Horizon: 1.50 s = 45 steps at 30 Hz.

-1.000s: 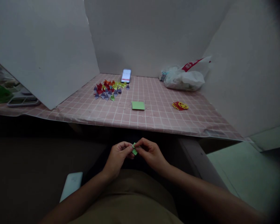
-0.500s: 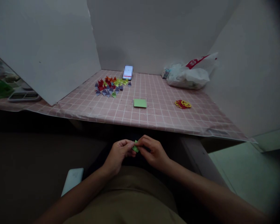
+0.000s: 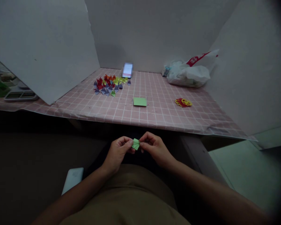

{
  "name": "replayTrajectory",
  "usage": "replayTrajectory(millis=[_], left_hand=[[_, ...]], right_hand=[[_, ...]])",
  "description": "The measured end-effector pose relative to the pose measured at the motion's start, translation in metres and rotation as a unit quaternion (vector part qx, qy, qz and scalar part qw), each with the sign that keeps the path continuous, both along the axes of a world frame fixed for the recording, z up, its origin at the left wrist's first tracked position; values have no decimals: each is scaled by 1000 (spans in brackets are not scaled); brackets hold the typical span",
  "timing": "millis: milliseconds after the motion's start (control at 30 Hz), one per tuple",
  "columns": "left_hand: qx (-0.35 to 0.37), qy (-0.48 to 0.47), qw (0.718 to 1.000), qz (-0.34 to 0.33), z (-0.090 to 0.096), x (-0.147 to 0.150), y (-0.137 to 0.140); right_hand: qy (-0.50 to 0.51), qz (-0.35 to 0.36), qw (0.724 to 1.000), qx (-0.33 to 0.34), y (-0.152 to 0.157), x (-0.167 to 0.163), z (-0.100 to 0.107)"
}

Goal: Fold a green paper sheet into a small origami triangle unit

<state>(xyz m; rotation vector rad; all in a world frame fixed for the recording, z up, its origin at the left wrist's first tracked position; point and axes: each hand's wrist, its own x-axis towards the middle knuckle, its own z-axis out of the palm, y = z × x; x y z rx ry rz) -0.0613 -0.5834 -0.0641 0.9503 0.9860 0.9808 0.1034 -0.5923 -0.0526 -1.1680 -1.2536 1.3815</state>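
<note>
Between my two hands, above my lap and in front of the table edge, is a small folded piece of green paper (image 3: pixel 136 144). My left hand (image 3: pixel 119 151) pinches its left side between thumb and fingers. On the right edge, the thumb and forefinger of my right hand (image 3: pixel 154 148) are closed on a corner of it. Creases show across the paper's face. On the table beyond lies a stack of green square paper (image 3: pixel 140 102). Farther left stand several small folded paper pieces (image 3: pixel 107 86) in red, orange, yellow, purple and green.
A phone (image 3: pixel 127 70) with a lit, blurred screen leans at the back wall. Red and yellow cut-out shapes (image 3: pixel 183 102) lie right of the stack, with a white plastic bag (image 3: pixel 188 75) behind. A scale (image 3: pixel 21 94) sits far left; a pale flat device (image 3: pixel 73 179) is beside my lap.
My right hand has drawn slightly right, from over the green paper to its edge, and more of the paper's face shows. The view has shifted a little.
</note>
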Motion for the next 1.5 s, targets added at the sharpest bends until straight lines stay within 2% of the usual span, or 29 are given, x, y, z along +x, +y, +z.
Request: replayTrajectory(millis=[167, 267, 467, 567, 633, 733, 800, 967, 1133, 1367, 1500], left_hand=[[-16, 1, 1000, -5, -1, 0, 1], [-28, -2, 1000, -6, -2, 0, 1], [-26, 10, 1000, -14, -1, 0, 0], [-14, 21, 1000, -13, 1, 0, 0], [-7, 30, 999, -9, 1, -1, 1], [6, 45, 999, -4, 2, -1, 1], [17, 58, 998, -7, 1, -1, 0], [43, 80, 996, -16, 0, -3, -1], [46, 98, 994, -18, 1, -2, -1], [15, 42, 999, -26, -2, 1, 0], [18, 29, 999, -22, -2, 3, 0]], right_hand=[[-37, -2, 999, 28, -1, 1, 0], [-93, -3, 992, 82, -1, 3, -1], [-206, 3, 953, 220, -4, 4, -2], [-229, 16, 941, 250, -5, 4, -1], [-210, 22, 952, 221, -4, 5, 1], [-124, 40, 986, 102, -2, 7, 5], [-66, 55, 996, 38, 0, 8, 7], [-8, 65, 998, -13, 4, 9, 5], [-43, 70, 997, -11, 5, 9, 3], [-132, 15, 990, 51, -1, 5, -1], [-202, -15, 973, 113, -5, 2, -1]])
